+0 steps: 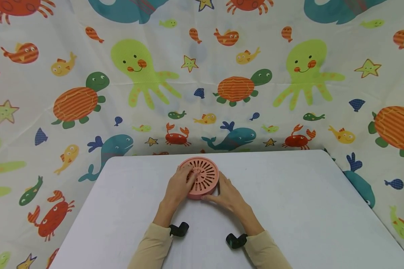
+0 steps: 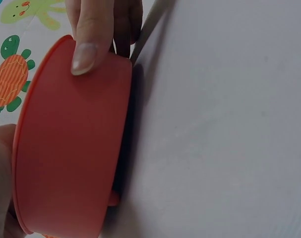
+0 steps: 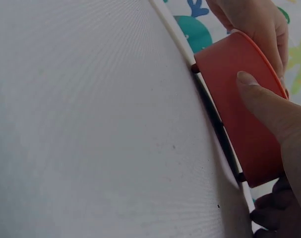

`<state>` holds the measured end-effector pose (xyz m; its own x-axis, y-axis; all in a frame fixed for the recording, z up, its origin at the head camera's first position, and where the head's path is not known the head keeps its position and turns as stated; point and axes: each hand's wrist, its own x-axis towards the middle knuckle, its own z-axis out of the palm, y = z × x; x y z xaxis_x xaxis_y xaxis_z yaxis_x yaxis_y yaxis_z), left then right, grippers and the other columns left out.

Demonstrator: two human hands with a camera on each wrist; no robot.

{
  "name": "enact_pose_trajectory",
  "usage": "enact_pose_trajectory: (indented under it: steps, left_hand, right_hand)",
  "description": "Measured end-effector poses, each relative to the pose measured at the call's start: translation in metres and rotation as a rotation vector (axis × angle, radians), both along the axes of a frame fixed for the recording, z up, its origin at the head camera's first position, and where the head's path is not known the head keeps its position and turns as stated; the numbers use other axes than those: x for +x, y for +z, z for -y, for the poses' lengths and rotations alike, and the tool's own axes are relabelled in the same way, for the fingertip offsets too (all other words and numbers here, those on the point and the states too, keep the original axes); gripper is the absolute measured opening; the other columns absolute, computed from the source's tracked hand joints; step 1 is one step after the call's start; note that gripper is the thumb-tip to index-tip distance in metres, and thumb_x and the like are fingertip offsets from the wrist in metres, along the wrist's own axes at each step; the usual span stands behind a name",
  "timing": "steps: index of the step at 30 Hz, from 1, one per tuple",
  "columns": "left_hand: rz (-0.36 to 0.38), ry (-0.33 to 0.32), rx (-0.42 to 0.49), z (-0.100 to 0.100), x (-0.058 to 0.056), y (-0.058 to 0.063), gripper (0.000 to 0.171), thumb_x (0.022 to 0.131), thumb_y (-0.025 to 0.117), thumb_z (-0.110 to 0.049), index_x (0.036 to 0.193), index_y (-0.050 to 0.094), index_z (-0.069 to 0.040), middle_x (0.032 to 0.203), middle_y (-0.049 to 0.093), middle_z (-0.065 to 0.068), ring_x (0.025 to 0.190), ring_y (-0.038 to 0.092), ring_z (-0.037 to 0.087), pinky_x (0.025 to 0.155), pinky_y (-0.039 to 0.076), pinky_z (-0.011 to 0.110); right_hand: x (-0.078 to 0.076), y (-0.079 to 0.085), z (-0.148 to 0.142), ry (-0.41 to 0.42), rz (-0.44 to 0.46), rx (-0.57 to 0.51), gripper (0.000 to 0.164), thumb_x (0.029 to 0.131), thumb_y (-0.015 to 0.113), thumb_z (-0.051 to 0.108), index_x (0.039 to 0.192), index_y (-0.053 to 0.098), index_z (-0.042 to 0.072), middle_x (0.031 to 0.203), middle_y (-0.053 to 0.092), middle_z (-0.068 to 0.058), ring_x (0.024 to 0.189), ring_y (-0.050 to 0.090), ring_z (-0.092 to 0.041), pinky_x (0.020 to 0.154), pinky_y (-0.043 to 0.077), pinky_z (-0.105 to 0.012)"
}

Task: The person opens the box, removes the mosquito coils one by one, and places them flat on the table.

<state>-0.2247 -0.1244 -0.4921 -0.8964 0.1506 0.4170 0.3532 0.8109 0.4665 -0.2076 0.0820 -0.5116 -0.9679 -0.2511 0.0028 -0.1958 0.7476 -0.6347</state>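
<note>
Remotely, I see the pink slotted case (image 1: 206,178) near the far edge of the white table (image 1: 296,209), the right hand (image 1: 231,194) clamped round its side, probably to steady it; the left hand (image 1: 179,184) pinches its top's centre, presumably for purchase.

Staged tabletop setup, kind of room unclear, white table (image 1: 316,209), cartoon sea-creature cloth (image 1: 195,80) behind and beside it

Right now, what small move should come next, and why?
Probably a gentle turn of the slotted top with the left hand: its fingers are at the top's middle, while the right hand already holds the pink round container by its side wall.
</note>
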Motion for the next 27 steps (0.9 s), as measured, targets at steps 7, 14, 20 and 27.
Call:
enact_pose_trajectory:
  steps: [7, 14, 20, 27]
  left_hand:
    - [0.008, 0.002, -0.011, -0.0020, -0.0001, 0.0012, 0.036, 0.101, 0.059, -0.027, 0.126, 0.068, -0.004, 0.128, 0.070, 0.013, 0.127, 0.062, 0.030, 0.117, 0.039, 0.047]
    - [-0.051, 0.002, -0.005, -0.0029, -0.0035, -0.0021, 0.029, 0.102, 0.058, -0.023, 0.120, 0.071, -0.005, 0.118, 0.074, 0.011, 0.120, 0.067, 0.028, 0.112, 0.045, 0.049]
    - [-0.088, 0.017, 0.017, -0.0038, -0.0049, -0.0051, 0.025, 0.101, 0.058, -0.021, 0.116, 0.073, -0.005, 0.113, 0.076, 0.011, 0.114, 0.069, 0.028, 0.102, 0.053, 0.048]
    - [-0.094, 0.030, 0.025, -0.0046, -0.0050, -0.0066, 0.026, 0.101, 0.060, -0.021, 0.116, 0.074, -0.005, 0.113, 0.076, 0.011, 0.111, 0.071, 0.028, 0.093, 0.058, 0.046]
  right_hand:
    - [-0.0022, -0.0032, 0.0004, 0.004, -0.007, -0.061, 0.126, 0.068, 0.078, 0.072, 0.163, 0.012, 0.018, 0.166, 0.026, -0.008, 0.153, 0.028, -0.028, 0.125, 0.025, -0.049]
    - [-0.0037, -0.0048, 0.0004, 0.003, -0.025, -0.107, 0.126, 0.067, 0.080, 0.070, 0.162, 0.016, 0.017, 0.165, 0.031, -0.008, 0.151, 0.033, -0.030, 0.119, 0.035, -0.053]
    - [-0.0046, -0.0067, 0.0001, 0.014, -0.044, -0.120, 0.125, 0.068, 0.081, 0.067, 0.162, 0.017, 0.017, 0.164, 0.033, -0.007, 0.149, 0.037, -0.029, 0.119, 0.036, -0.051]
    - [-0.0048, -0.0070, -0.0003, 0.017, -0.041, -0.124, 0.123, 0.068, 0.082, 0.065, 0.162, 0.018, 0.019, 0.163, 0.034, -0.006, 0.149, 0.037, -0.028, 0.120, 0.036, -0.050]
